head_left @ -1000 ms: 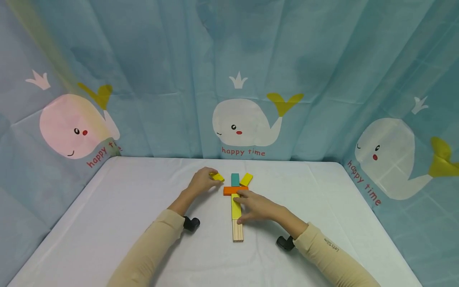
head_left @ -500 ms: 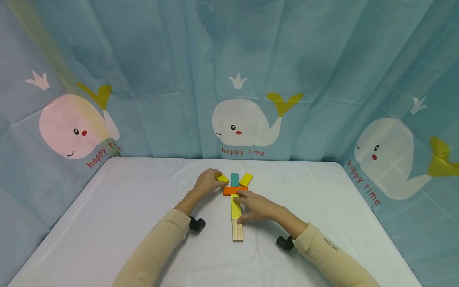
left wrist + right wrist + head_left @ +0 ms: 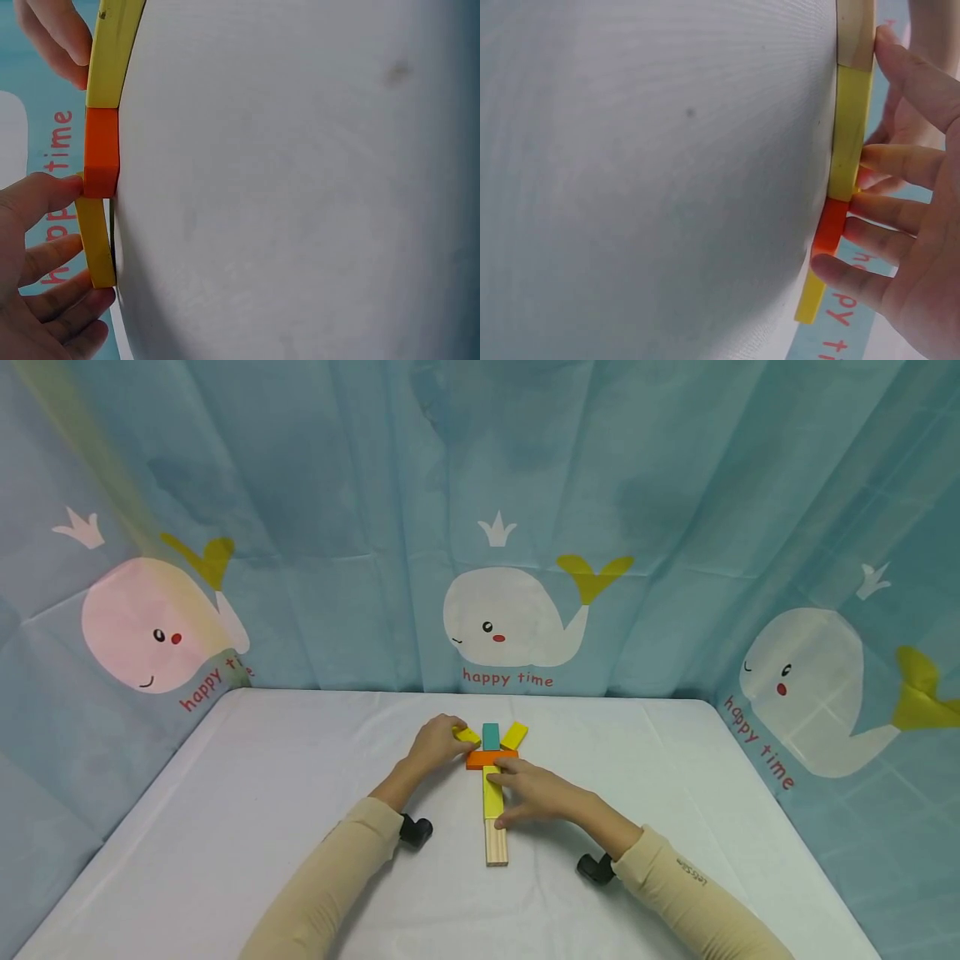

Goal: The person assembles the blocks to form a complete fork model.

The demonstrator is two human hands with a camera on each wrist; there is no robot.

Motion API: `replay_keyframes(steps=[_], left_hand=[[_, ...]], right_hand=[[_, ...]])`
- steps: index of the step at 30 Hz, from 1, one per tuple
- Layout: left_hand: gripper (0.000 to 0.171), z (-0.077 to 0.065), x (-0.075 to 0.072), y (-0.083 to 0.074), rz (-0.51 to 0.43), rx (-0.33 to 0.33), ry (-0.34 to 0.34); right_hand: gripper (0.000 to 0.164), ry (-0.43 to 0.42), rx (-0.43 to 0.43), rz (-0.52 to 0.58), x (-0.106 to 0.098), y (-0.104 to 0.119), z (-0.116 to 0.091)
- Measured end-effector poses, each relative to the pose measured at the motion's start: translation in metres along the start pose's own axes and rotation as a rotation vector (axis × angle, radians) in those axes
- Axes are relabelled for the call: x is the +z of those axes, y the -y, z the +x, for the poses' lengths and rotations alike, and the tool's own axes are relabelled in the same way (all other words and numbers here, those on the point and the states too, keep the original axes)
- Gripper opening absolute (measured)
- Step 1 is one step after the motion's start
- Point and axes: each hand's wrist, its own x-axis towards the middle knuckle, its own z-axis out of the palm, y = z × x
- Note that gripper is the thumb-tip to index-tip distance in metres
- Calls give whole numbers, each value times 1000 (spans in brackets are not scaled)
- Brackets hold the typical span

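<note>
In the head view, my left hand point(image 3: 437, 743) pinches a small yellow block point(image 3: 468, 737) between thumb and fingers. That block slants at the left of a teal block point(image 3: 491, 737), one corner close to an orange block point(image 3: 477, 761) lying crosswise. In the left wrist view, my thumb sits at the yellow block's point(image 3: 95, 244) end by the orange one. A second small yellow block point(image 3: 514, 736) slants at the teal block's right. My right hand point(image 3: 542, 791) has fingers spread, fingertips resting on the orange block and a long yellow block point(image 3: 492, 802), thumb near a plain wood block point(image 3: 497, 843).
The blocks lie flat on a white-covered table point(image 3: 300, 760), the long yellow and plain wood ones in a line toward me. A blue curtain point(image 3: 337, 527) with whale prints stands behind and at both sides. Black wrist cameras point(image 3: 416, 832) hang under both sleeves.
My left hand has moved right with the small yellow block, bringing it up beside the teal and orange blocks. The right hand has stayed in place.
</note>
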Motion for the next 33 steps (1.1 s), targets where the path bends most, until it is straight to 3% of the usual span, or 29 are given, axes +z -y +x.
replay_keyframes(steps=[17, 33], left_hand=[[43, -3, 0, -6, 67, 30, 20], [41, -4, 0, -6, 66, 34, 35]], right_hand=[[77, -7, -14, 1, 1, -1, 0], [78, -9, -15, 11, 0, -1, -1]])
